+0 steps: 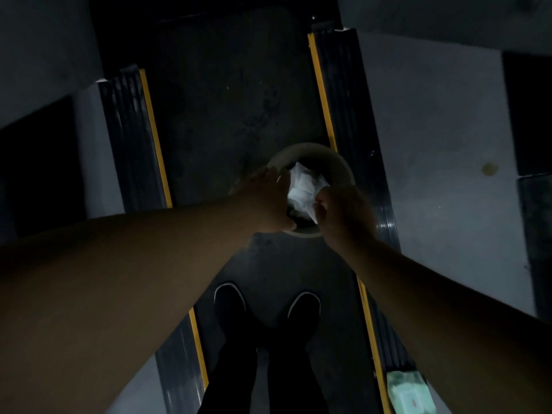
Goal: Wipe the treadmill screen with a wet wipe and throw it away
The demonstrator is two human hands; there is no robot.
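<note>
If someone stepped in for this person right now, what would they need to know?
Left hand: fingers rest open on the round pale bin's rim, steadying it.
Right hand: fingers pinch the crumpled white wet wipe, which is over the bin's mouth.
The bin stands on the dark treadmill belt.
Wiping seems finished, though the screen is out of view.
Left: release the wipe into the bin.

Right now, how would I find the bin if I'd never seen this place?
Find the treadmill belt between its yellow stripes. The bin sits on it, ahead of the shoes, under both hands. It is the only round pale thing there, with a crumpled white wipe inside.
</note>
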